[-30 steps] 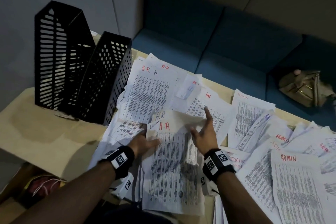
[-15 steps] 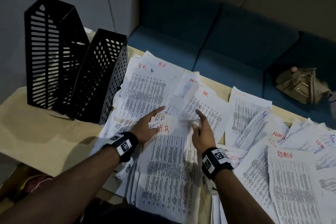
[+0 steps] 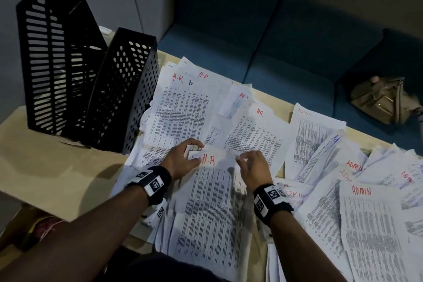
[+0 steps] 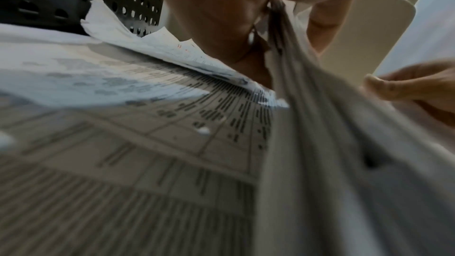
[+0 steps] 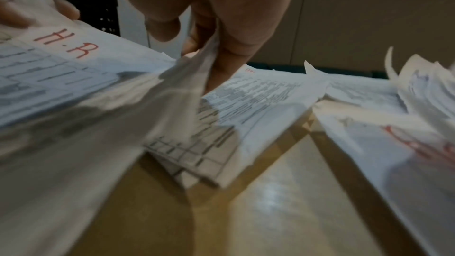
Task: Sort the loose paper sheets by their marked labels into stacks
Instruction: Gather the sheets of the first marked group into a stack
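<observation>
A stack of printed sheets marked "H.R" lies in front of me on the table. My left hand pinches its top left corner, thumb over the edge, and the pinched layers show in the left wrist view. My right hand pinches the top right corner of the same stack. Further HR sheets lie beyond, towards the back. Sheets marked "ADMIN" spread over the right side.
Two black perforated file holders stand at the back left of the beige table. A blue sofa runs behind the table, with a tan bag on it at the right.
Both hands drew back from flat, spread fingers on the sheets beyond and now pinch the top corners of the HR stack. The stack's top edge is lifted slightly.
</observation>
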A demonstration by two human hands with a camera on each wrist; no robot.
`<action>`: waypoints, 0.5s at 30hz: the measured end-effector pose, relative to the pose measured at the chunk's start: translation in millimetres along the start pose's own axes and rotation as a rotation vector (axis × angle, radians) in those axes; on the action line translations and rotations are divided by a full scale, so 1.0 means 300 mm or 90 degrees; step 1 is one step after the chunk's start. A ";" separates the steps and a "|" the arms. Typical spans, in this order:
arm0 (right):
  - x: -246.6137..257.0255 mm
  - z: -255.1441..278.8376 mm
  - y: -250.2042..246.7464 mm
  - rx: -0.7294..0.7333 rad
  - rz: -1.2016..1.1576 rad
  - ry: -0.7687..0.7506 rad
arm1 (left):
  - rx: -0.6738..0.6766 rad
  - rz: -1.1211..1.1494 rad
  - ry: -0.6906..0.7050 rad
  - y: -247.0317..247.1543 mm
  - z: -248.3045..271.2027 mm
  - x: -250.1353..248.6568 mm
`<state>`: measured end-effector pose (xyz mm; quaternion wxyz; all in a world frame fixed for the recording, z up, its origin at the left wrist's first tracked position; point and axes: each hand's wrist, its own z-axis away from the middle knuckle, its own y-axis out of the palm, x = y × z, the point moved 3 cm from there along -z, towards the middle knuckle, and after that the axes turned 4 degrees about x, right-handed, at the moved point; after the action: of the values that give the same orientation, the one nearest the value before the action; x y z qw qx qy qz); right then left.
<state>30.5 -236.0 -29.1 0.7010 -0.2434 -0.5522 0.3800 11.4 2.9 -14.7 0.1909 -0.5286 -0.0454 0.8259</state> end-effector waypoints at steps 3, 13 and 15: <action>-0.021 -0.010 0.019 -0.053 -0.112 0.090 | -0.023 0.072 0.031 0.049 0.024 0.004; -0.103 0.005 -0.045 -0.168 0.045 0.337 | -0.032 0.127 -0.137 0.055 0.081 0.078; -0.124 0.000 -0.064 -0.119 0.019 0.421 | -0.063 0.167 -0.151 -0.011 0.078 0.092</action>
<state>31.7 -277.1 -36.5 0.8112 -0.4246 -0.3235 0.2387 -18.7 19.1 -27.3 0.0488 -0.4377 -0.0390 0.8969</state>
